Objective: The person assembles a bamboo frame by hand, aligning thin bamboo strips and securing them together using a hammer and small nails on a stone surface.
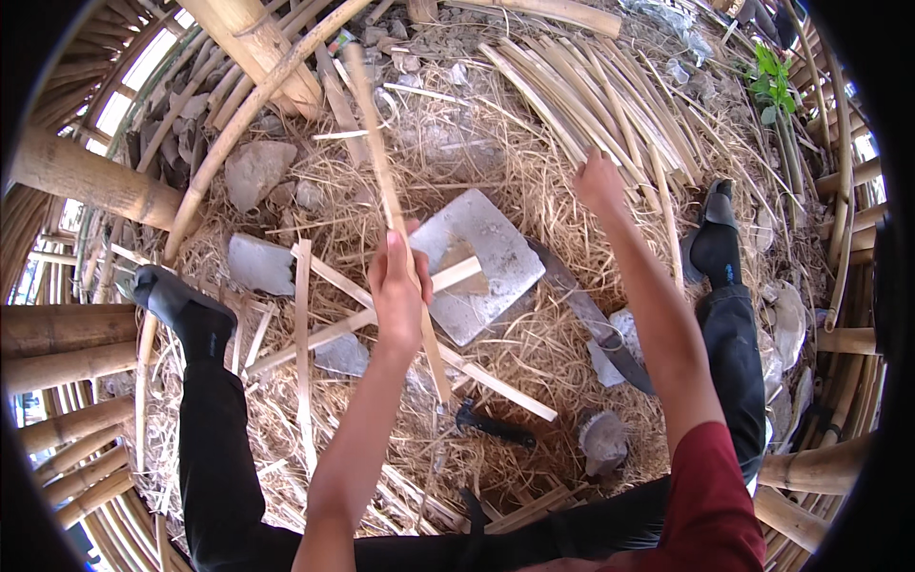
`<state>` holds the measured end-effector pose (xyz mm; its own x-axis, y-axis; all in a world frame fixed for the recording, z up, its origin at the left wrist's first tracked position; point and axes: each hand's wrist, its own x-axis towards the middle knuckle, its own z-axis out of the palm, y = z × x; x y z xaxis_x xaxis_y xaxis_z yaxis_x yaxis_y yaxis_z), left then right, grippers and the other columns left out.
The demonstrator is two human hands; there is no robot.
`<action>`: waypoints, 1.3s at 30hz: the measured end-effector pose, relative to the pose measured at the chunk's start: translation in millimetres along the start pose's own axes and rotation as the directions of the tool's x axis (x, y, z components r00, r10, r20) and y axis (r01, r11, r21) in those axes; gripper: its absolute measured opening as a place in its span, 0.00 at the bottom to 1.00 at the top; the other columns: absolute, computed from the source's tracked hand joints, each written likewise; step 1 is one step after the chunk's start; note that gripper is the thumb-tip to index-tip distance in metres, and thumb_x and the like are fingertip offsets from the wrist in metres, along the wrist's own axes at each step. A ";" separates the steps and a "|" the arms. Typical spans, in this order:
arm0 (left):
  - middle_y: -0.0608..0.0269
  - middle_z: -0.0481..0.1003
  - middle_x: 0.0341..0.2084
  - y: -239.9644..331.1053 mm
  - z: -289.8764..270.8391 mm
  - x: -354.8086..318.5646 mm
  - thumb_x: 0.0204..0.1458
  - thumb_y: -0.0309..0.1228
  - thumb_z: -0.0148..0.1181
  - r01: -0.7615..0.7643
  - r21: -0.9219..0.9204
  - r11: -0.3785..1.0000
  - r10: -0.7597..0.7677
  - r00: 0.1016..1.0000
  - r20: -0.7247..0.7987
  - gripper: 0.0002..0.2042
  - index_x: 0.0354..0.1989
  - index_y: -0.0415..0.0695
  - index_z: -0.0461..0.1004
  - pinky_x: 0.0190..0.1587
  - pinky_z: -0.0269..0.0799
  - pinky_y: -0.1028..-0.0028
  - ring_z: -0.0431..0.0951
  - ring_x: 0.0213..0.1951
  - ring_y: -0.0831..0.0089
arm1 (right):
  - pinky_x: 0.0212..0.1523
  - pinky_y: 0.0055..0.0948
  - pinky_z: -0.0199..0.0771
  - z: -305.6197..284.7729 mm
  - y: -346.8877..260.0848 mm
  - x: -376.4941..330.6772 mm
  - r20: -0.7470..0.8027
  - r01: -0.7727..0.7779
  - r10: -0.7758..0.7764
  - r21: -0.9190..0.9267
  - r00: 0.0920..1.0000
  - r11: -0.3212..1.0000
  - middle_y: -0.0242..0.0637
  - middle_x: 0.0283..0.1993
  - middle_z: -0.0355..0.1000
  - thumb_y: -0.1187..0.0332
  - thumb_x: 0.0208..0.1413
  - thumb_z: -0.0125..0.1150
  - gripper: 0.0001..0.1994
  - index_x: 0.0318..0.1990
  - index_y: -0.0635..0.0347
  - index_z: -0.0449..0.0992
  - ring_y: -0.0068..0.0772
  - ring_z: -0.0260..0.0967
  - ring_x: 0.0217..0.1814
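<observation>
My left hand [396,278] is closed round a long, flat bamboo strip [379,157], which slants from the far left down toward my lap. Ahead to the right, my right hand [599,181] reaches to the near end of a pile of split bamboo strips [610,105]; its fingers look bent against them, and whether they grip one is hard to make out. Between my arms lies a grey stone block [496,257], with a pale bamboo piece [462,275] resting over its left side. A large knife [581,303] lies along the block's right side.
A black-handled tool [494,426] lies near my lap. Loose bamboo pieces [303,334] cross on the shavings at left. Rocks [259,174] sit farther off, thick bamboo poles [95,176] stand on both sides, and my legs [217,448] stretch out left and right.
</observation>
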<state>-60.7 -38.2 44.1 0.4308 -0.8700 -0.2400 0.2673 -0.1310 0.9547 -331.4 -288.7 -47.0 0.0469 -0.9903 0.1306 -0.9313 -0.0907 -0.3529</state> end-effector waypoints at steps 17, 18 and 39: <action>0.73 0.70 0.25 -28.0 -25.5 -34.2 0.71 0.49 0.51 0.040 -0.019 0.999 -0.039 0.999 0.034 0.25 0.62 0.39 0.73 0.17 0.55 0.82 0.63 0.18 0.87 | 0.45 0.26 0.82 -83.3 -65.0 -127.8 0.664 -0.460 -0.049 0.567 0.746 0.683 0.38 0.36 0.75 0.69 0.69 0.54 0.11 0.50 0.63 0.80 0.30 0.76 0.41; 0.73 0.71 0.25 -23.0 -25.6 -36.5 0.71 0.48 0.51 0.044 -0.029 0.999 -0.045 0.999 -0.009 0.23 0.59 0.40 0.74 0.18 0.56 0.82 0.63 0.19 0.88 | 0.50 0.30 0.84 -104.9 -98.2 -168.4 0.734 -0.578 -0.082 0.594 0.675 0.560 0.38 0.39 0.76 0.68 0.70 0.53 0.13 0.54 0.64 0.78 0.30 0.76 0.43; 0.59 0.79 0.33 -32.7 14.1 -87.6 0.72 0.47 0.47 0.021 -0.212 0.977 -0.040 0.995 -0.087 0.24 0.49 0.34 0.76 0.25 0.76 0.73 0.80 0.27 0.73 | 0.51 0.30 0.77 -74.4 -98.6 -377.0 0.659 -0.717 -0.466 0.693 0.590 0.071 0.27 0.47 0.74 0.65 0.71 0.59 0.19 0.64 0.65 0.73 0.19 0.72 0.48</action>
<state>-119.4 35.6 36.4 0.4934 -0.8192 -0.2924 0.4528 -0.0452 0.8905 -284.1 101.4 7.4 0.7001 -0.6117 -0.3684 0.1508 0.6310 -0.7610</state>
